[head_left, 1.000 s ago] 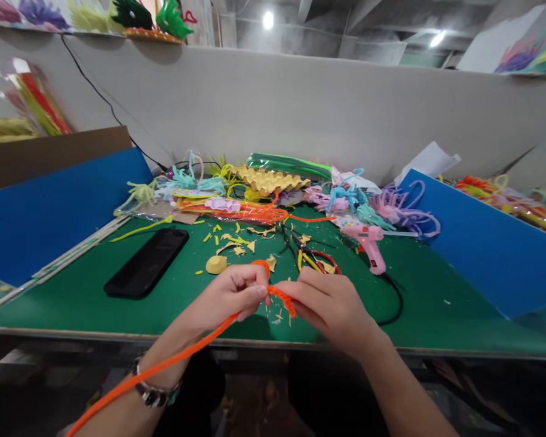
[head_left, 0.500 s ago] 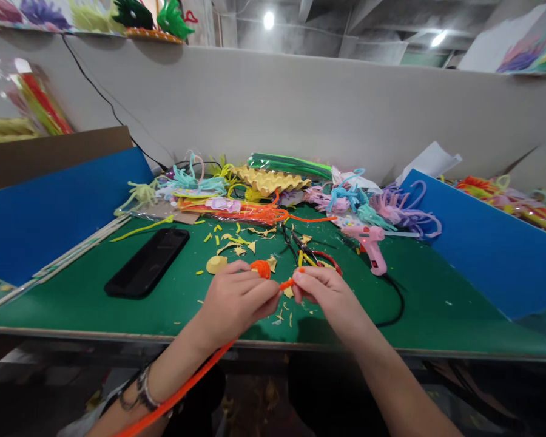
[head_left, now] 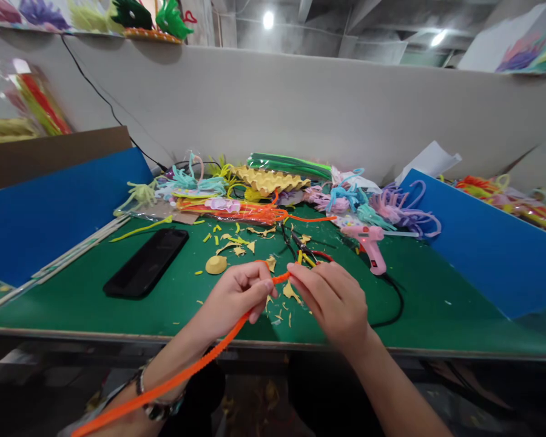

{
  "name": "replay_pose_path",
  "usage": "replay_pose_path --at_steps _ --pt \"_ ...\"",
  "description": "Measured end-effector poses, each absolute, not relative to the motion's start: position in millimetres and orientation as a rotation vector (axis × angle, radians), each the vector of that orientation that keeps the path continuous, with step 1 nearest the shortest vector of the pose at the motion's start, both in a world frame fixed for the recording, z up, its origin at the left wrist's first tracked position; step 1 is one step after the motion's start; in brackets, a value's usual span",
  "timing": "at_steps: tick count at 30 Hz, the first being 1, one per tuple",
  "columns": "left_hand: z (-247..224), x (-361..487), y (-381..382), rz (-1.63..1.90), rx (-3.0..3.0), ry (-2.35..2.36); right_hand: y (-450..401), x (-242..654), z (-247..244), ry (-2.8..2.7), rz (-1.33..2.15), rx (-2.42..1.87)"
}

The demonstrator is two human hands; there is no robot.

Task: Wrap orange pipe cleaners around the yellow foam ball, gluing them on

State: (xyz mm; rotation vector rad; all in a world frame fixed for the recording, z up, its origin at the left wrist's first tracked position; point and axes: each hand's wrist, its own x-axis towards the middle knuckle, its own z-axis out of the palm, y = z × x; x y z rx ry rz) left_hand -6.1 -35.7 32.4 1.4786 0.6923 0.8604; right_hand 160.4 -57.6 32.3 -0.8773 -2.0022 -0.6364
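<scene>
left hand — curled round orange stem | right hand — pinching it nearby

Two lamps glaring through overhead haze, my green tabletop evenly lit, glints flecking a plastic bag, my lap in deep shadow, wide-angle distortion stretching the edges.

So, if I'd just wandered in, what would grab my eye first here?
Probably the bright orange fuzzy strand gripped in the left hand, its tail running toward the bottom left, with a short orange stretch reaching the right hand. Then the pink glue gun on the right of the green tabletop, and the black phone lying on the left.
</scene>
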Motion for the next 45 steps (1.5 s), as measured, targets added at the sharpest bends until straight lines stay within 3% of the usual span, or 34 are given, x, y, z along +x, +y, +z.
replay_pose_path --at_steps 6,9,12,14,23,33,36,42,45 --pt "34 -11 -34 1.046 2.006 0.886 -57 158 35 -2.002 -0.659 -0.964" --pt "31 -13 -31 1.309 2.429 0.897 -58 156 40 -2.007 -0.16 -1.076" --pt "31 -15 -31 1.357 2.536 0.839 -60 159 46 -1.991 0.454 -1.088" --pt "35 -15 -33 1.286 2.41 0.851 -61 161 49 -2.028 0.575 -1.011" --pt "37 -19 -31 0.831 1.654 0.818 -57 166 42 -2.289 -0.56 -0.864" --pt "41 -18 -32 0.749 1.616 0.815 -56 165 40 -2.247 -0.508 -0.805" --pt "43 -17 -35 0.838 1.803 0.86 -57 161 38 -2.168 -0.244 -0.812" --pt "35 -14 -40 1.463 2.658 0.73 -60 151 36 -1.698 0.955 -1.012" --pt "34 -13 -40 1.568 2.753 0.709 -59 148 36 -1.612 1.056 -1.015"
